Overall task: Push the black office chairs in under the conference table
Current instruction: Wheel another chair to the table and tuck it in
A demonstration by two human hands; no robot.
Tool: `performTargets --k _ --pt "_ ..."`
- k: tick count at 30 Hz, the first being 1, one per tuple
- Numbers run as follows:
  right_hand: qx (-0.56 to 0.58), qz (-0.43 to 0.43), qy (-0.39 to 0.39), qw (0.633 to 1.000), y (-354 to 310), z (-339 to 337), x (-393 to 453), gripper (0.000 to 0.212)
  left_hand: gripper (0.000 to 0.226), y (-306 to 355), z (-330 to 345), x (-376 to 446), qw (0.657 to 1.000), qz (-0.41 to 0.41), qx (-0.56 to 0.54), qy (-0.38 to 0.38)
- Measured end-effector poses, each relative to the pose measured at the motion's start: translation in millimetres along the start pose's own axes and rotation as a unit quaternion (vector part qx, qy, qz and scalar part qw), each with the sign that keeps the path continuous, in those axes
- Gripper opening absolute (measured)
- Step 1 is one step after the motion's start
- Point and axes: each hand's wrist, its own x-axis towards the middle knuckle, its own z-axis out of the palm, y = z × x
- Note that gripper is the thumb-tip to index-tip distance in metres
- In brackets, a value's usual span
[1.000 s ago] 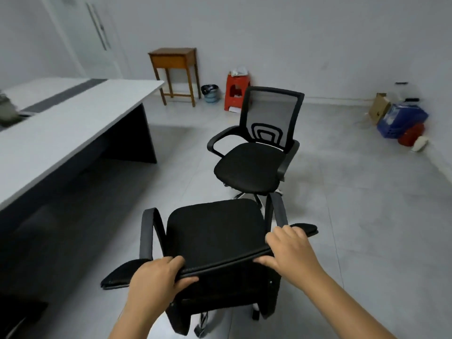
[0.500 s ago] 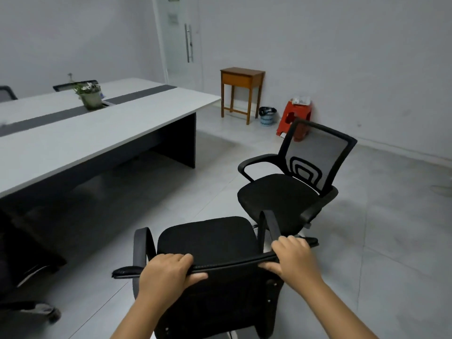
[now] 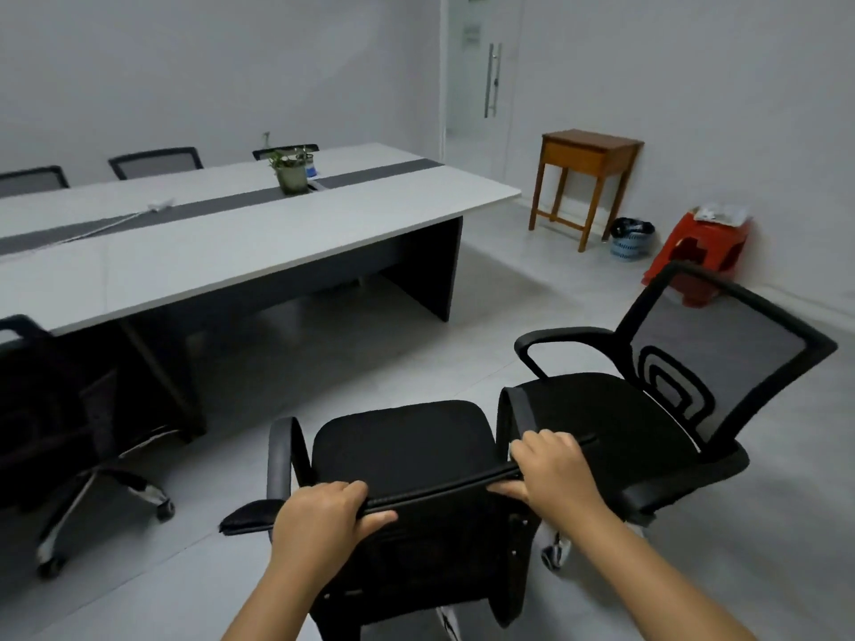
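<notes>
Black office chair, seen from behind and above, stands on the grey tiled floor a short way out from the long white conference table, its seat facing the table's near edge. A person's left hand grips the top rail of the backrest, fingers curled over the front and thumb underneath; the right hand holds the same rail at its other end, fingers wrapped over the top. Just beside it on the right, a second black chair with a mesh back is turned toward the left, its seat close against the held chair's right armrest. A third black chair sits at the left edge, its back near the tabletop's edge. Three more chair backs line the table's far side. A small potted plant stands on the dark strip down the middle of the table. Against the far wall are a wooden side table, a small bin and a red plastic stool, with a glass door behind them.
</notes>
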Motion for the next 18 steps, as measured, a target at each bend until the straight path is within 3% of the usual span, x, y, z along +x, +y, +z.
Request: performTargets --k 3,9,12,16,18 --pt "0.015 -0.073 -0.024 0.997 27 5 13 0.059 0.070 30 1 0 0.998 -0.066 0.007 -0.007" --pt "0.096 -0.221 -0.031 0.970 64 33 35 0.058 0.085 70 15 -18 0.987 -0.155 0.052 -0.010" --pt "0.116 -0.231 -0.023 0.966 71 44 49 0.058 0.082 77 17 -9 0.983 -0.170 0.074 -0.001" --pt "0.132 -0.219 0.003 0.967 67 58 81 0.057 0.063 51 7 33 0.977 -0.166 0.131 -0.042" --pt "0.147 -0.216 0.031 0.965 64 70 97 0.056 0.063 33 9 51 0.973 -0.163 0.152 -0.066"
